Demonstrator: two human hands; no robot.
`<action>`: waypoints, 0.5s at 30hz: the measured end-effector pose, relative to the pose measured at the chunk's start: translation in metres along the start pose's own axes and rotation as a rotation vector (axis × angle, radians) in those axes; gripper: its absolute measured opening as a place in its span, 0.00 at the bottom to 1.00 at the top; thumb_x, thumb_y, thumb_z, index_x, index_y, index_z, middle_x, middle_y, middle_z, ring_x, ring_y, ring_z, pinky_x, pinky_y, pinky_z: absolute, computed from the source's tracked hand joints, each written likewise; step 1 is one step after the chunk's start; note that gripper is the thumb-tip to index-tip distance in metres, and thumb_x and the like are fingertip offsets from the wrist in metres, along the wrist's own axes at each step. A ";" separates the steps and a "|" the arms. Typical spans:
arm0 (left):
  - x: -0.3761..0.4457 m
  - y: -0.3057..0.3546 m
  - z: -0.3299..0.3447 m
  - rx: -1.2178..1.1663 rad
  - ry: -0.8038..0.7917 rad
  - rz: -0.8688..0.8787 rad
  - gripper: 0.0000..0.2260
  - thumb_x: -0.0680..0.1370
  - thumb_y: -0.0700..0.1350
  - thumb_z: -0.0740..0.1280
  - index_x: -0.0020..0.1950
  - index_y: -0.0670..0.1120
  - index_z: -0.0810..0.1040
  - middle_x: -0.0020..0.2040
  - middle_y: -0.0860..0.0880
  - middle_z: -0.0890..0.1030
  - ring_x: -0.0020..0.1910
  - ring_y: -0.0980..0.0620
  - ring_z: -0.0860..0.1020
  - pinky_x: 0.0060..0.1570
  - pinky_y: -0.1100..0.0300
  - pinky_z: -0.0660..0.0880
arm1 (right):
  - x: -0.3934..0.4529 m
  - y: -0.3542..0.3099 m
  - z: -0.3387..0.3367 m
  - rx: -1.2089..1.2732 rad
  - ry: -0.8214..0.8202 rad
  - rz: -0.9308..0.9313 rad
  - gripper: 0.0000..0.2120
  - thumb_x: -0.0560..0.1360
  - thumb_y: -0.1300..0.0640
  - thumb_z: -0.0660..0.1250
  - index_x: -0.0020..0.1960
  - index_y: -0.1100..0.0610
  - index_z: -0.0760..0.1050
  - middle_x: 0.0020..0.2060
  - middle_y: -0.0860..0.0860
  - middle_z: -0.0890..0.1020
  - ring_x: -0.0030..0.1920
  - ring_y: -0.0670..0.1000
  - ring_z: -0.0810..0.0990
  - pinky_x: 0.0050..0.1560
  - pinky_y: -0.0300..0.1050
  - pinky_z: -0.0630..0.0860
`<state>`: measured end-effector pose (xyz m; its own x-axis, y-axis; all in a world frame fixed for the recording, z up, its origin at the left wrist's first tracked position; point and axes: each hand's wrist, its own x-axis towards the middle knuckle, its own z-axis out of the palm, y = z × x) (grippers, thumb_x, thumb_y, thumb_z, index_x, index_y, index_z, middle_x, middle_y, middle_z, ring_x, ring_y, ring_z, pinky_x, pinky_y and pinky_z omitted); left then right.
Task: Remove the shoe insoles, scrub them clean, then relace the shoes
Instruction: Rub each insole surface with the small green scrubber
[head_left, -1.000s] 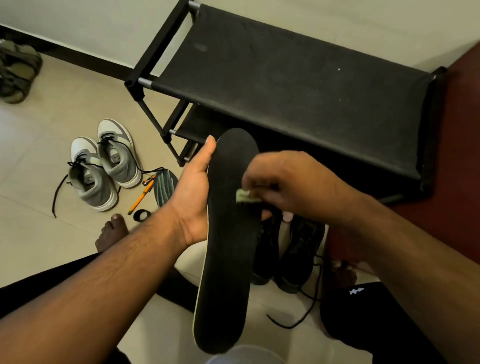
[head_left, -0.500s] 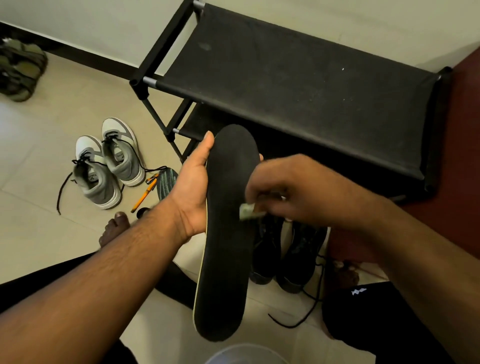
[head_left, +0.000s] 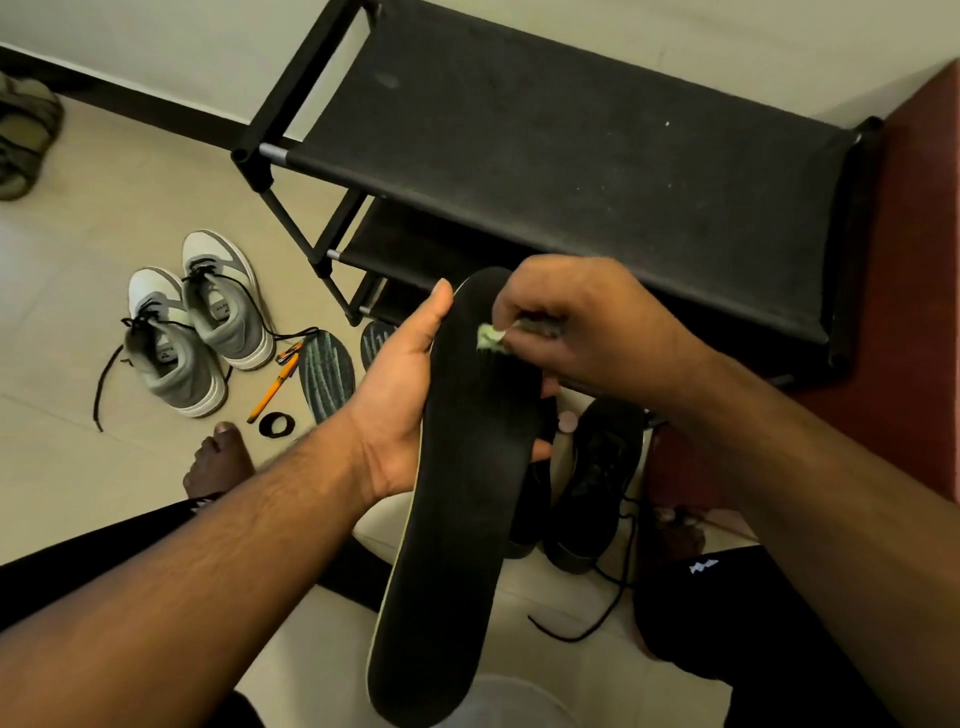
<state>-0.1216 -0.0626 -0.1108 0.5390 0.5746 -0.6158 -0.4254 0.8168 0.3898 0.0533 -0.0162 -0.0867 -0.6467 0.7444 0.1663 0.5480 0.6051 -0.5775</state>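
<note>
My left hand (head_left: 402, 395) grips a long black insole (head_left: 457, 519) by its left edge and holds it upright in front of me. My right hand (head_left: 576, 325) pinches a small brush with pale green-white bristles (head_left: 489, 338) against the insole's upper part. Under the insole a pair of black shoes (head_left: 597, 483) stands on the floor with a loose black lace (head_left: 597, 618). A grey-and-white pair of sneakers (head_left: 200, 325) with loose black laces stands at the left. Two dark patterned insoles (head_left: 327, 374) lie beside them.
A black fabric shoe rack (head_left: 571, 171) fills the area ahead. An orange pen (head_left: 272, 387) and a black ring (head_left: 275, 423) lie on the tiled floor near my bare foot (head_left: 218, 462). A pale basin rim (head_left: 514, 701) shows at the bottom. Olive sandals (head_left: 21, 135) sit far left.
My right hand with the brush has moved up the insole, from its middle toward the toe end. My left hand keeps the same grip.
</note>
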 end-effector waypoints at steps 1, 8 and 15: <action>0.000 -0.001 0.000 0.007 0.002 0.000 0.32 0.78 0.69 0.52 0.57 0.47 0.84 0.56 0.40 0.83 0.54 0.41 0.81 0.58 0.33 0.72 | 0.001 0.004 0.000 -0.014 0.041 0.012 0.02 0.73 0.62 0.68 0.43 0.57 0.79 0.39 0.48 0.79 0.40 0.46 0.78 0.41 0.47 0.77; 0.002 -0.002 -0.001 0.022 0.030 -0.038 0.33 0.78 0.69 0.52 0.62 0.46 0.82 0.65 0.45 0.80 0.65 0.41 0.77 0.59 0.37 0.73 | 0.004 0.024 -0.003 -0.123 0.355 0.153 0.01 0.72 0.61 0.68 0.43 0.58 0.79 0.39 0.50 0.80 0.40 0.48 0.78 0.41 0.51 0.77; 0.003 0.019 -0.005 -0.072 0.106 0.112 0.32 0.79 0.68 0.54 0.60 0.44 0.83 0.61 0.42 0.81 0.60 0.42 0.80 0.62 0.45 0.73 | 0.000 -0.018 -0.001 0.148 -0.067 -0.110 0.02 0.73 0.60 0.71 0.45 0.58 0.80 0.42 0.49 0.80 0.43 0.44 0.79 0.45 0.36 0.75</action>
<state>-0.1320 -0.0461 -0.1090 0.4074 0.6500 -0.6414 -0.5319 0.7399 0.4119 0.0445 -0.0269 -0.0753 -0.7351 0.6524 0.1842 0.3909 0.6299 -0.6711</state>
